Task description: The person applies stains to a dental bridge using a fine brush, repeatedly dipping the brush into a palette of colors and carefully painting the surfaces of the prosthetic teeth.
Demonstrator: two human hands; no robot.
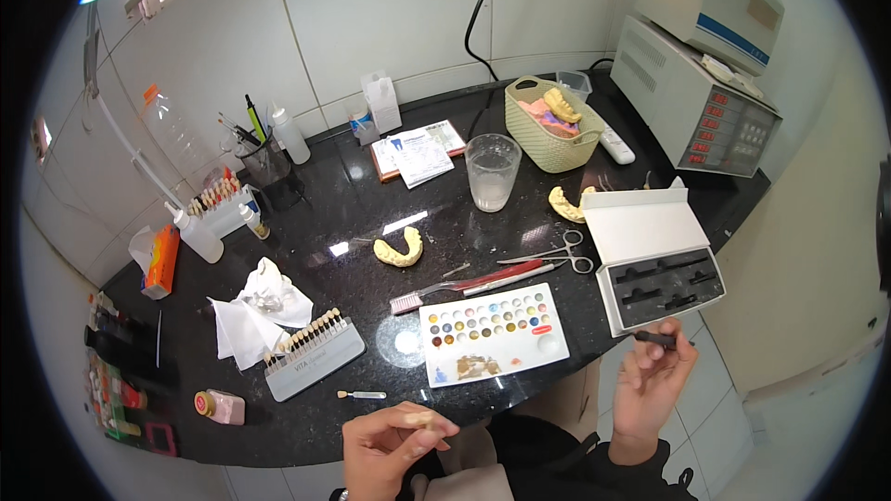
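Observation:
My left hand point(394, 445) is at the front edge, fingertips pinched on a small cream piece point(419, 418), possibly a tooth crown. My right hand point(650, 390) grips a slim black tool point(655, 339) just below an open white case point(629, 314) with black foam slots. Between my hands lies a white paint palette point(501, 357) with many coloured wells. A shade tab point(362, 394) lies beside a tooth shade guide point(316, 366). Above the palette are a red-handled brush point(427, 292), a white pen point(492, 286), scissor-like forceps point(577, 264) and a plaster dental cast point(397, 255).
The black counter point(278, 436) holds crumpled tissue point(241, 334), a pink jar point(223, 408), bottles point(200, 241), a pen cup point(269, 172), papers point(422, 165), a glass of water point(492, 181), a basket point(552, 148) of casts, another cast point(566, 209) and a white machine point(696, 102) at back right.

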